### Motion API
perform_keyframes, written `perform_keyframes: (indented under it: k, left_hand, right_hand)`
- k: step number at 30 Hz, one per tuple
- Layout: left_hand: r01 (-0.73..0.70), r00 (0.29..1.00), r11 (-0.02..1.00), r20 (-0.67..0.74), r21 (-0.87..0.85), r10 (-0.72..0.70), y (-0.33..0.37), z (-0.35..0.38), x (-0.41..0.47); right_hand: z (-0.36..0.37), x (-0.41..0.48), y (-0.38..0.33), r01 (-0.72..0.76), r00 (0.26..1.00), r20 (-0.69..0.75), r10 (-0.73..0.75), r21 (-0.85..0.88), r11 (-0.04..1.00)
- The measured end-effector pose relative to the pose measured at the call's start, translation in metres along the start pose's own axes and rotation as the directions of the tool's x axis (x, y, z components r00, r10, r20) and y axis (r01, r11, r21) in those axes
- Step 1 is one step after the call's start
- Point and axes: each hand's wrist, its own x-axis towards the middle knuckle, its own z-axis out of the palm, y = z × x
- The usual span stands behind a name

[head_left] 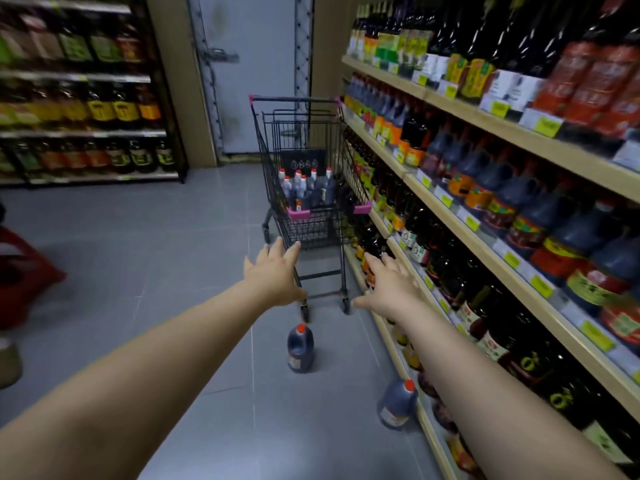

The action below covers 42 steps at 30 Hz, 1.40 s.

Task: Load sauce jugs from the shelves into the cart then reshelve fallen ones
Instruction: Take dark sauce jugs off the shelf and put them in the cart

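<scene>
With left hand (273, 273) and right hand (391, 285) spread, empty, lower to the dark red-capped plastic jug (300, 348); grip its handle, lift upright.

A: Black wire shopping cart (311, 230) with pink plastic corner bumpers (298, 213), on a grey tiled floor (138, 237)!
B: Dark plastic jugs in the cart (308, 192), white caps and red caps mixed.
A: On the tiles, a dark brown plastic jug with a red cap (300, 348) and a red-and-white label. A second dark red-capped jug (397, 405), pale label.
B: Beige wooden shelves (460, 107), yellow-green price tags (498, 107), red and orange labels all along.
</scene>
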Motion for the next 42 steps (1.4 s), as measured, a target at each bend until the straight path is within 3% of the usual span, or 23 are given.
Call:
perform_keyframes:
  k: [10,22,33,42]
  left_hand:
    - [0.031,0.999,0.999,0.039,0.018,-0.032,-0.036,-0.020,0.153]
    - [0.069,0.997,0.996,0.040,0.061,-0.071,-0.117,-0.048,0.328]
    - [-0.146,0.984,0.974,0.127,0.171,0.125,-0.216,-0.092,0.519]
    - [-0.338,0.934,0.934,0.164,0.120,0.317,-0.214,-0.085,0.655]
  right_hand:
    - [-0.013,0.177,-0.036,0.024,0.989,0.149,-0.014,-0.061,0.998]
    - [-0.003,0.368,-0.115,0.069,0.993,0.105,-0.062,-0.062,0.996]
    - [0.023,0.530,-0.197,-0.129,0.987,0.101,0.125,0.035,0.991]
    - [0.037,0.633,-0.187,-0.290,0.953,0.113,0.280,0.089,0.953]
